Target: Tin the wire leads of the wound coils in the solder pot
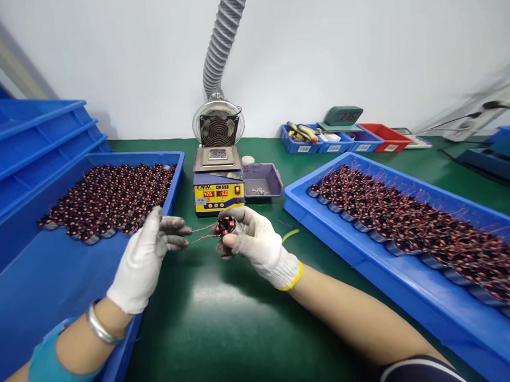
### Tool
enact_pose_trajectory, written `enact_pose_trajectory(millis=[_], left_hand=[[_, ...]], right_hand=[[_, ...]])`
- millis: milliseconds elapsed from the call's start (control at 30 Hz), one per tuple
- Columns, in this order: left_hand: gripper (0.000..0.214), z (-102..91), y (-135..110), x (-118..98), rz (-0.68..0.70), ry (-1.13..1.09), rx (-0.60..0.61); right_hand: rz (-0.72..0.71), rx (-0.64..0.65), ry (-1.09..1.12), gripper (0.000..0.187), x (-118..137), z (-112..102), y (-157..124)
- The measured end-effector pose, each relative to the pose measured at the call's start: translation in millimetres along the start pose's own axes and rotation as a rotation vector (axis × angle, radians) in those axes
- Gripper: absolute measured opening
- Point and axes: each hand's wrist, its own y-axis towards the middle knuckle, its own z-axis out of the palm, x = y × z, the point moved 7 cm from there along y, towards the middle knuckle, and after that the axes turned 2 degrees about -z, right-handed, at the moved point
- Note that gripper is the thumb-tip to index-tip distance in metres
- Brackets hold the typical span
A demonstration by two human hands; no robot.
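Head view: from my distant station I look down on a green tabletop (245, 328), where two gloved hands meet over a single wound core (225, 225). The core is held off the surface near the middle, in front of a yellow-fronted machine (219, 198) with red digits. The fingers of the right hand (259, 236) pinch it, the thumb at its near side. Thin copper wires (203, 231) reach left from it to the fingertips of the left hand (139, 260), whose fingers are stretched out with the thumb raised apart; I cannot tell whether they grip a wire.

To the right, a blue tray (387, 269) is packed with cores (410, 223) bristling with long loose wires. To the left, a second blue tray (72, 286) carries many cores (114, 192) toward its far end, with no such long strands that I can make out, and bare floor nearer me.

I judge the left group to be done and the right group to be left, though I cannot confirm that. The held core, its wires long, appears to be partway through.
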Motion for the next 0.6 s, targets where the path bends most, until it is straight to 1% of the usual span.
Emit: enact_pose_trajectory(millis=[100,200,400,533,600], left_hand=[[0.056,5.7,0,12,-0.09,0.125,0.072],[0.056,9.1,-1,15,-0.109,0.216,0.106],[0.052,16.4,-2,15,-0.114,0.241,0.178],[0.052,19.5,-2,19,-0.144,0.279,0.225],[0.053,20.5,-2,21,-0.16,0.302,0.255]], right_hand=[[-0.025,-0.049,-0.099,0.051,13,-9,12],[-0.069,-0.093,-0.264,0.048,36,-19,36],[-0.18,-0.144,-0.674,0.034,88,-27,103],[-0.196,-0.213,-1.047,0.036,111,-33,150],[-0.226,-0.227,-1.208,0.036,121,-33,171]])
